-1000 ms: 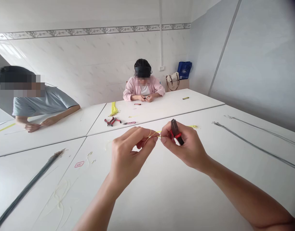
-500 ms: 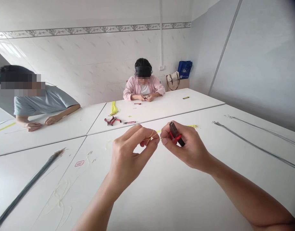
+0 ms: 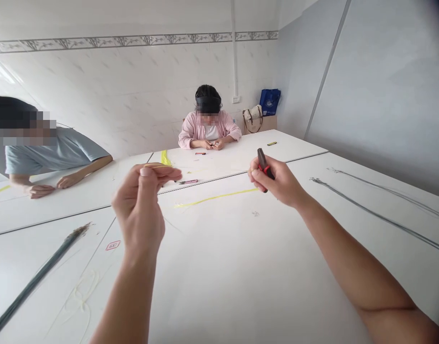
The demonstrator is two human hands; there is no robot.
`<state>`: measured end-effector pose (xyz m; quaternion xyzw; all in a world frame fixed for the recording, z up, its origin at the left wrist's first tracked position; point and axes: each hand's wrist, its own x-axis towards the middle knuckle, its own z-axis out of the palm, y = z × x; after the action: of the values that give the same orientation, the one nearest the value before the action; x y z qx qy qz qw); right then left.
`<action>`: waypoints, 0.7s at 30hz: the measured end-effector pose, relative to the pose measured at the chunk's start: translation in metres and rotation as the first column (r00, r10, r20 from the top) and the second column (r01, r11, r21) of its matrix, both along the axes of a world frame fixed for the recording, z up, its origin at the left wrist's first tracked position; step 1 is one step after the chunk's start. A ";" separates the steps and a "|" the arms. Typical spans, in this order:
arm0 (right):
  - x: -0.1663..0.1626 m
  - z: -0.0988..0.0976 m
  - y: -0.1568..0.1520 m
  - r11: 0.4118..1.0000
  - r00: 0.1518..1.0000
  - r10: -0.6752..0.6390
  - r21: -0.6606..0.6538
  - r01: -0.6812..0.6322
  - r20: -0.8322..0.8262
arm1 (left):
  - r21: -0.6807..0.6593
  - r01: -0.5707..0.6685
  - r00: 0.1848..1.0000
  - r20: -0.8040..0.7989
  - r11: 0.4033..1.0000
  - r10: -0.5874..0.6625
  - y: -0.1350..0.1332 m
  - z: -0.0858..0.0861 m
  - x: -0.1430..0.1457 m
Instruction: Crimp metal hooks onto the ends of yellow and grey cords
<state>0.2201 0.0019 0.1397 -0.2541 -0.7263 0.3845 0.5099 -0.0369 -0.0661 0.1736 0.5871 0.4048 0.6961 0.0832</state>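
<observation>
My left hand [image 3: 142, 203] is raised above the white table [image 3: 241, 267], its fingers pinched on a thin yellowish wire piece [image 3: 161, 166] that sticks out past the fingertips. Farther right, my right hand [image 3: 277, 181] is closed round small pliers with red and black handles [image 3: 264, 167], the jaws pointing up. Between the two hands a yellow wire [image 3: 215, 197] lies flat on the table, and neither hand touches it.
A dark wire bundle [image 3: 40, 274] lies at the left and two long grey wires [image 3: 377, 215] at the right. A person in pink [image 3: 208, 129] sits at the far table. Another person in grey [image 3: 50, 153] leans in at the left. A pink cutter [image 3: 189, 182] lies beyond.
The hands were together in front of me, working the yellow wire; now they have drawn apart. The left went left with a short piece, the right went right and up with the pliers.
</observation>
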 end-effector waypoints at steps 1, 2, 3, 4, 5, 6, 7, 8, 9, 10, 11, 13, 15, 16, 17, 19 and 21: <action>0.006 -0.002 0.009 1.000 1.000 -0.014 -0.010 0.014 -0.002 | -0.021 0.000 1.000 -0.019 1.000 0.000 0.005 0.000 -0.008; 0.012 -0.004 0.018 0.999 0.999 -0.033 -0.020 0.033 0.004 | -0.055 -0.007 0.998 -0.063 0.998 0.004 0.009 0.000 -0.016; 0.018 -0.006 0.026 0.998 0.998 -0.055 -0.034 0.055 0.015 | -0.102 -0.025 0.992 -0.123 0.994 0.012 0.014 0.000 -0.025; 0.025 -0.008 0.033 0.995 0.996 -0.082 -0.056 0.083 0.028 | -0.159 -0.052 0.981 -0.191 0.986 0.021 0.018 0.000 -0.033; 0.032 -0.011 0.041 0.989 0.992 -0.118 -0.081 0.121 0.044 | -0.215 -0.088 0.966 -0.257 0.973 0.031 0.023 -0.002 -0.040; 0.039 -0.014 0.048 0.980 0.985 -0.158 -0.110 0.165 0.070 | -0.270 -0.135 0.947 -0.318 0.953 0.045 0.026 -0.003 -0.047; 0.047 -0.017 0.054 0.965 0.972 -0.208 -0.142 0.222 0.109 | -0.312 -0.194 0.924 -0.376 0.930 0.067 0.030 -0.005 -0.054; 0.054 -0.021 0.060 0.941 0.952 -0.263 -0.174 0.289 0.158 | -0.344 -0.262 0.893 -0.441 0.902 0.092 0.034 -0.007 -0.061; 0.062 -0.025 0.066 0.911 0.923 -0.312 -0.206 0.358 0.224 | -0.370 -0.335 0.854 -0.508 0.867 0.113 0.037 -0.009 -0.067; 0.070 -0.031 0.072 0.873 0.885 -0.355 -0.232 0.429 0.301 | -0.394 -0.405 0.810 -0.573 0.825 0.124 0.040 -0.011 -0.073; 0.078 -0.037 0.078 0.842 0.854 -0.380 -0.249 0.478 0.356 | -0.417 -0.469 0.767 -0.629 0.779 0.125 0.043 -0.013 -0.079; 0.093 -0.051 0.089 0.792 0.800 -0.403 -0.269 0.548 0.444 | -0.453 -0.557 0.701 -0.706 0.696 0.101 0.049 -0.018 -0.087; 0.105 -0.067 0.099 0.739 0.738 -0.415 -0.275 0.615 0.533 | -0.483 -0.602 0.661 -0.748 0.636 0.058 0.054 -0.022 -0.092; 0.110 -0.075 0.103 0.712 0.701 -0.415 -0.272 0.647 0.580 | -0.495 -0.611 0.646 -0.763 0.617 0.028 0.056 -0.024 -0.094; 0.114 -0.083 0.107 0.686 0.663 -0.411 -0.267 0.677 0.625 | -0.509 -0.614 0.636 -0.772 0.603 -0.005 0.058 -0.026 -0.095; 0.120 -0.097 0.113 0.651 0.594 -0.390 -0.246 0.719 0.703 | -0.545 -0.602 0.625 -0.777 0.583 -0.080 0.062 -0.032 -0.098; 0.124 -0.110 0.119 0.636 0.534 -0.371 -0.212 0.742 0.760 | -0.566 -0.608 0.611 -0.781 0.557 -0.127 0.067 -0.040 -0.103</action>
<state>0.3439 0.1206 0.0300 -0.7241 -0.5968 0.2555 0.2328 -0.1404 0.0008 0.1333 0.6456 0.7502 0.1330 0.0513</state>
